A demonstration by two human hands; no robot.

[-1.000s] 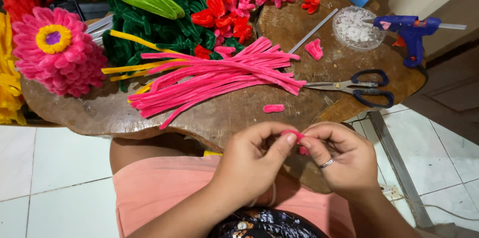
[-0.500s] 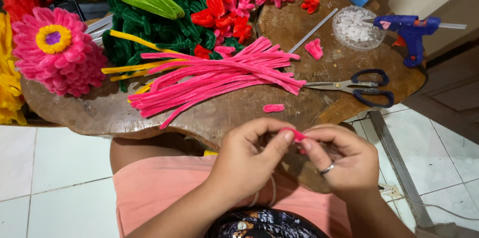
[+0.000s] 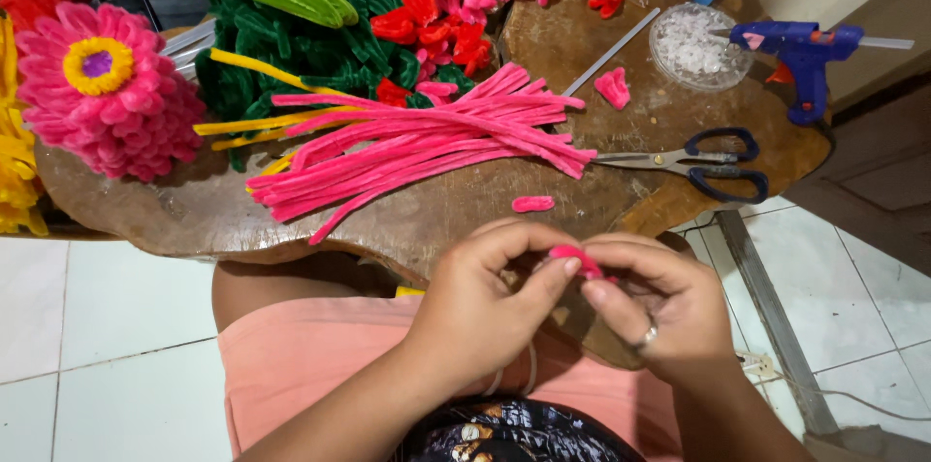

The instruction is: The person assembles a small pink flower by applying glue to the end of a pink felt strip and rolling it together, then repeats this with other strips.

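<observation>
My left hand and my right hand meet over my lap, just below the near edge of the wooden table. Between their fingertips they pinch a small piece of pink pipe cleaner; most of it is hidden by the fingers. My right hand wears a ring. A short bent pink piece lies on the table just above the hands. A bundle of long pink pipe cleaners lies across the table's middle.
Scissors lie to the right, with a blue glue gun, a round clear dish and a glue stick behind. Green, red and pink pipe-cleaner shapes fill the back; a pink flower sits left. White floor tiles lie below.
Both hands stay in place; the fingers have shifted slightly around the small pink piece. Nothing on the table has moved.
</observation>
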